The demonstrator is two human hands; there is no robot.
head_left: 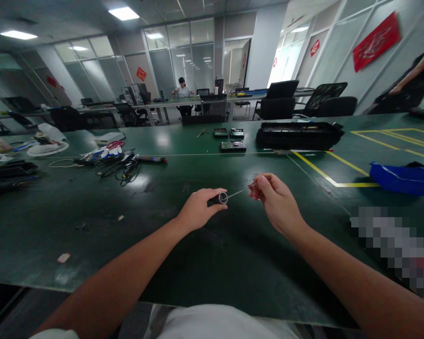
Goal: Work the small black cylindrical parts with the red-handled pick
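Observation:
Near the middle of the green table, my left hand [197, 207] is closed round a short black cylinder [215, 199]. Its round, silvery end [223, 197] faces right, between thumb and forefinger. My right hand [276, 200] grips a screwdriver with a thin metal shaft [237, 193] and a clear reddish handle [253, 189], mostly hidden by the fingers. The shaft points left and its tip is at the cylinder's round end; whether it touches or goes inside, I cannot tell. Both hands are held above the table.
Circuit boards [233, 146] and a long black housing [299, 135] lie at the back. Left are tangled cables [127, 168], red-handled scissors [115, 144] and a white fan-like part [47, 149]. A blue bin [404, 179] stands right, near yellow tape [314, 168]. Two other people are farther off.

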